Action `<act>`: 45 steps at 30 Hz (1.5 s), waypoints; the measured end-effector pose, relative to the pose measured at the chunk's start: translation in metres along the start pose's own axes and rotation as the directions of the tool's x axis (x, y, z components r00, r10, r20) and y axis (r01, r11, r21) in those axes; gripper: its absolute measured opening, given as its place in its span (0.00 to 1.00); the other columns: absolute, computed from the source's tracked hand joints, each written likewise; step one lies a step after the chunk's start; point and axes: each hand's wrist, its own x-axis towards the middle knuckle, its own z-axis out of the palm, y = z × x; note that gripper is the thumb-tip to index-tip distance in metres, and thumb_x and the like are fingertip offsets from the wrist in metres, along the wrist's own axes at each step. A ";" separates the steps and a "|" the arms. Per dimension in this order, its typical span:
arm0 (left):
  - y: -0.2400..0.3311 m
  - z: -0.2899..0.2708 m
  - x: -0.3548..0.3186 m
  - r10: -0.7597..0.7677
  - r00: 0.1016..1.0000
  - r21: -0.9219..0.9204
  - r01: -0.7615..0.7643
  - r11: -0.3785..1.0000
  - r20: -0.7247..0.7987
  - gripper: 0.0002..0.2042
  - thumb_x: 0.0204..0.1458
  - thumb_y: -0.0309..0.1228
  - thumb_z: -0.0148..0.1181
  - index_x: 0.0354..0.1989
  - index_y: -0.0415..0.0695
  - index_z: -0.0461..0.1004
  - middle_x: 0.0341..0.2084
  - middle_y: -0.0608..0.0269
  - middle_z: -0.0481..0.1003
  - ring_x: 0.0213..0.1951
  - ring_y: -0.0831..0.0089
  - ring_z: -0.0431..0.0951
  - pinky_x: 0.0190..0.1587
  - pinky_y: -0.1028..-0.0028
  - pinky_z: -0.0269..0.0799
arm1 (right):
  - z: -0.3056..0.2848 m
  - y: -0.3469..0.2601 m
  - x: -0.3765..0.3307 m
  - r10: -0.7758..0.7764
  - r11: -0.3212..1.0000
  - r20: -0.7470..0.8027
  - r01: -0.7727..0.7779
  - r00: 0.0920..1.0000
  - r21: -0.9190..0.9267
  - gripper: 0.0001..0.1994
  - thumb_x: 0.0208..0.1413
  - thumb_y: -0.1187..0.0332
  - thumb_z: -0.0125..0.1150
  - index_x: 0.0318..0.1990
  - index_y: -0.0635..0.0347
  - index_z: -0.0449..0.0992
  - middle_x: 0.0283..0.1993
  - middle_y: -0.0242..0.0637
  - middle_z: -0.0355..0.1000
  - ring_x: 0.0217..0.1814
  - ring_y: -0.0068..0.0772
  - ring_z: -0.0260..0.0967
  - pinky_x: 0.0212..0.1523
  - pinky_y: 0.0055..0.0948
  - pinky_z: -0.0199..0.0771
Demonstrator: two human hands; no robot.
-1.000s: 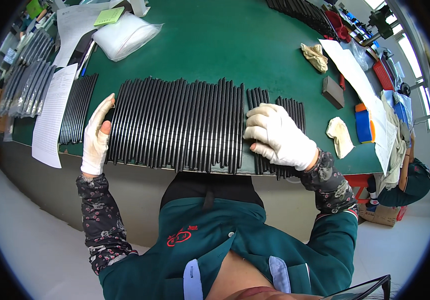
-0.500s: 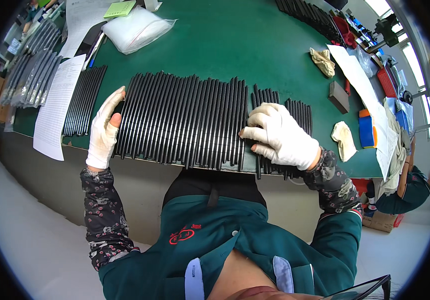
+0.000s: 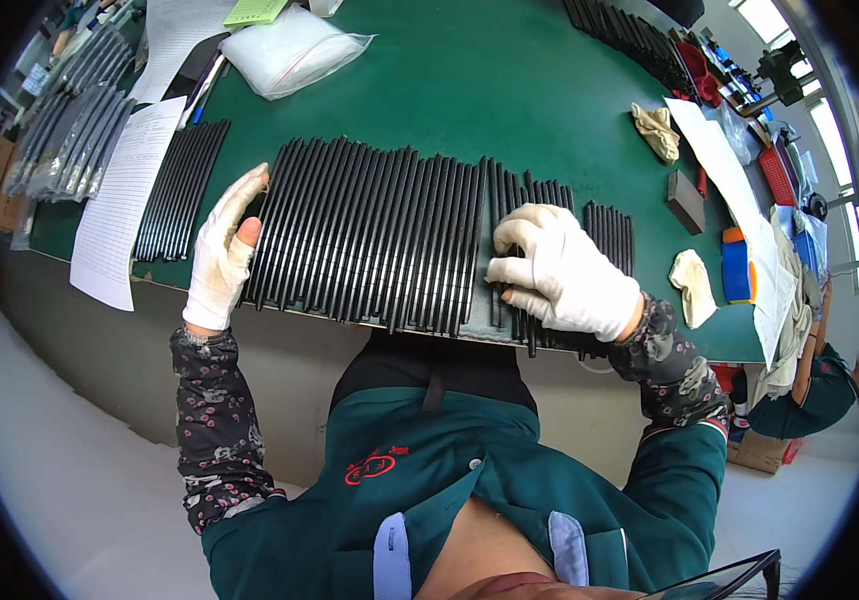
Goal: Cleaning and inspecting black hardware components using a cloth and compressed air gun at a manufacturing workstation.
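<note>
A wide row of thin black rods (image 3: 370,235) lies side by side at the table's near edge. My left hand (image 3: 220,255), in a white glove with bare fingertips, rests along the row's left end with its fingers stretched out. My right hand (image 3: 570,275), gloved the same way, bends over a narrower group of black rods (image 3: 538,190), thumb and fingers closed on a rod at its left side. The palm hides much of that group. Beyond it on the right lies another small set of shorter-looking rods (image 3: 612,228).
More rods (image 3: 182,190) lie at the left beside a printed sheet (image 3: 125,215). A clear plastic bag (image 3: 290,50) sits at the back left. On the right are a grey block (image 3: 685,202), crumpled cloths (image 3: 692,285) and a blue-orange roll (image 3: 738,265). Another person (image 3: 805,390) is at far right.
The gap at the row's right end has shifted left; a rod or so from that end now lies with the group under my right hand. The whole view has shifted slightly.
</note>
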 end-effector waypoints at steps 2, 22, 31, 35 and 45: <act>-0.001 0.000 0.000 0.004 1.000 0.004 -0.004 1.000 -0.002 0.29 0.59 0.51 0.48 0.58 0.38 0.67 0.56 0.53 0.69 0.58 0.62 0.69 0.61 0.69 0.61 | 0.005 0.002 0.001 -0.021 1.000 -0.021 0.021 1.000 0.003 0.18 0.43 0.62 0.64 0.44 0.53 0.72 0.47 0.37 0.65 0.56 0.43 0.61 0.58 0.44 0.58; -0.003 0.003 -0.001 0.041 0.999 0.004 -0.041 0.999 -0.032 0.27 0.59 0.49 0.49 0.58 0.39 0.67 0.55 0.53 0.70 0.57 0.61 0.71 0.59 0.69 0.63 | 0.004 -0.009 0.029 -0.050 0.999 -0.021 0.050 0.999 -0.009 0.16 0.43 0.62 0.64 0.42 0.50 0.73 0.43 0.34 0.67 0.53 0.40 0.63 0.57 0.42 0.59; -0.001 0.002 -0.002 0.027 0.999 0.028 -0.026 0.999 -0.041 0.26 0.60 0.48 0.48 0.57 0.40 0.68 0.55 0.54 0.70 0.57 0.61 0.71 0.59 0.69 0.63 | 0.005 -0.014 0.039 -0.053 0.999 0.027 0.052 0.998 0.007 0.17 0.43 0.62 0.64 0.42 0.54 0.72 0.45 0.36 0.66 0.55 0.42 0.61 0.58 0.44 0.58; -0.001 0.003 -0.001 0.052 0.998 0.050 -0.049 0.998 -0.044 0.25 0.60 0.47 0.49 0.57 0.40 0.68 0.55 0.54 0.70 0.56 0.59 0.70 0.59 0.68 0.63 | 0.005 -0.011 0.043 -0.107 0.994 -0.003 0.107 0.994 0.017 0.21 0.43 0.61 0.64 0.47 0.53 0.72 0.46 0.36 0.66 0.55 0.42 0.62 0.58 0.44 0.58; -0.003 0.004 -0.002 0.056 0.997 0.021 -0.055 0.998 -0.054 0.25 0.60 0.49 0.47 0.56 0.41 0.68 0.55 0.53 0.70 0.57 0.58 0.70 0.59 0.68 0.63 | 0.006 -0.018 0.056 -0.029 0.999 0.069 0.028 0.997 0.024 0.20 0.41 0.59 0.65 0.43 0.54 0.72 0.47 0.37 0.66 0.57 0.44 0.60 0.58 0.44 0.58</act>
